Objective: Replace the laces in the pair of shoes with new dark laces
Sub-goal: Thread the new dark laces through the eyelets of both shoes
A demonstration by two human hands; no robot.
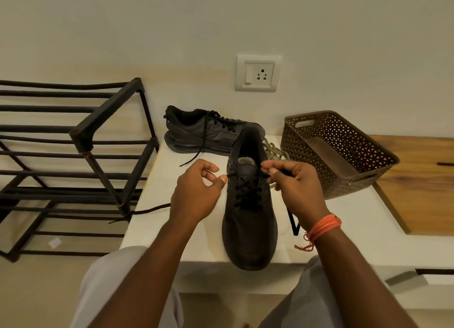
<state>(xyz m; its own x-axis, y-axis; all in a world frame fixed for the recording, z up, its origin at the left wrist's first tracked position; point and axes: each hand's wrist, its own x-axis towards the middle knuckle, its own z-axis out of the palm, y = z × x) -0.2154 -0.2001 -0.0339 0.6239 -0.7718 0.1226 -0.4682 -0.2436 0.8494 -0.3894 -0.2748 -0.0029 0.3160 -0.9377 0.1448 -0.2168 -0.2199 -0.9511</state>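
Observation:
A black shoe (pixel 249 227) stands on the white ledge (pixel 344 219), toe toward me, with a dark lace (pixel 247 192) crossed through its eyelets. My left hand (pixel 196 192) hovers at the shoe's left side near the top eyelets, fingers curled, thumb close to a lace end; whether it pinches the lace is unclear. My right hand (pixel 297 187) pinches the other lace end at the shoe's right collar. A loose length of dark lace (pixel 293 223) hangs below my right wrist. The second black shoe (pixel 208 133) lies behind, laced in dark, with one end trailing.
A pile of old pale laces (pixel 274 150) lies between the near shoe and a brown perforated basket (pixel 339 153) on the right. A black metal shoe rack (pixel 73 155) stands at the left. Wall socket (pixel 258 73) behind. Wooden surface (pixel 417 185) at far right.

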